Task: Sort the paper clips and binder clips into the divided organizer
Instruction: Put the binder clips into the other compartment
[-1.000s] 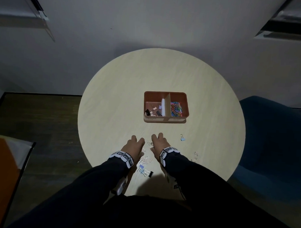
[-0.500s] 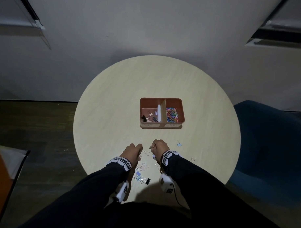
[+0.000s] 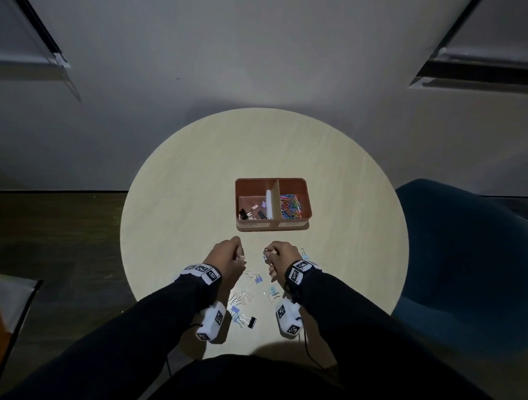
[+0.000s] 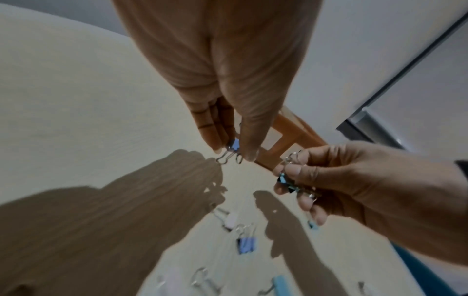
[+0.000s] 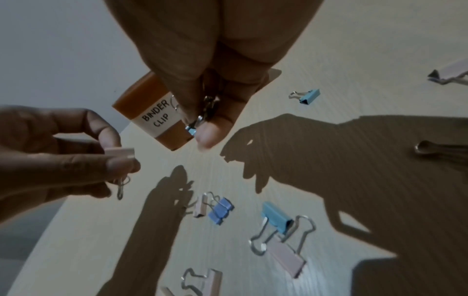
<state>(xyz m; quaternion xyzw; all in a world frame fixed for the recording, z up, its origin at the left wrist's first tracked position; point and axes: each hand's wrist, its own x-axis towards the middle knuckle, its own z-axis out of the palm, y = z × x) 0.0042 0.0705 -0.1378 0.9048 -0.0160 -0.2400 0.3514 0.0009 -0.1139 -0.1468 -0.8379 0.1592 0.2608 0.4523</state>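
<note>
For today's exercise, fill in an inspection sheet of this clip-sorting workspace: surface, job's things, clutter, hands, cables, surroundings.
Surface: round pale table, shadows across the near part.
Job's things: divided organizer, binder clips left, coloured paper clips right; loose binder clips near the table's front edge.
Clutter: nothing seen.
Hands: left hand pinches a binder clip; right hand grips several clips.
Cables: thin dark cable below the right wrist.
Surroundings: blue chair at right, dark floor, plain wall.

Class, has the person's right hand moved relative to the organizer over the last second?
Yes. The right hand, now gripping binder clips, has moved toward the organizer, narrowing the gap to its near wall.
</note>
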